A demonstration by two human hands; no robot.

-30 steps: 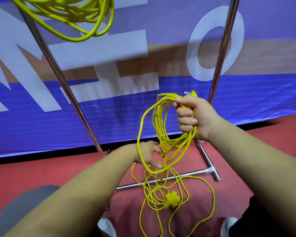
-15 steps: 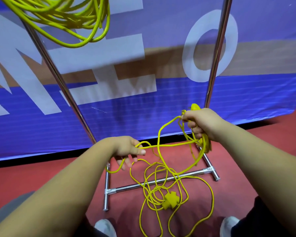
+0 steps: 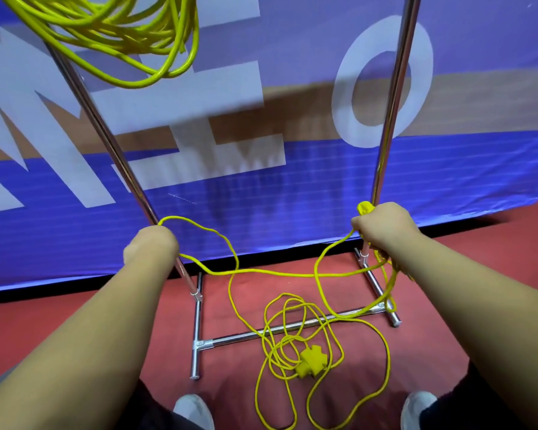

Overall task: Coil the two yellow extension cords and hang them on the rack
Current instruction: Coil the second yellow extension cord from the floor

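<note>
One of the two is already dealt with: the first cord (image 3: 112, 41) hangs in a coil from the top of the rack (image 3: 393, 119), above its left upright (image 3: 106, 141). Below it my left hand (image 3: 151, 246) has swung out to that upright. A second ago it was in close under the bundle; now it is a fist seen from the back, fingers closed on the second cord (image 3: 277, 274), which leaves the fist above and below. From there a single strand runs nearly level across to the right, and that span is new, since the hands were together and are now well apart. I read it as paying out the length for the next loop. In the middle, on the red floor (image 3: 494, 274), the rest of the cord lies in loose tangled turns across the rack's base bar (image 3: 246, 335), with the socket block (image 3: 311, 363) among them, just on my side of the bar. On the right, my right hand (image 3: 382, 228) has dropped from where it held the bundle high. Its fingers grip the plug (image 3: 364, 207), which pokes out above the knuckles beside the right upright, and a few gathered turns hang beneath the wrist. So the second coil looks barely started. I judge that most of the length is on the floor, and the tangle could snag the bar as I draw it up.
</note>
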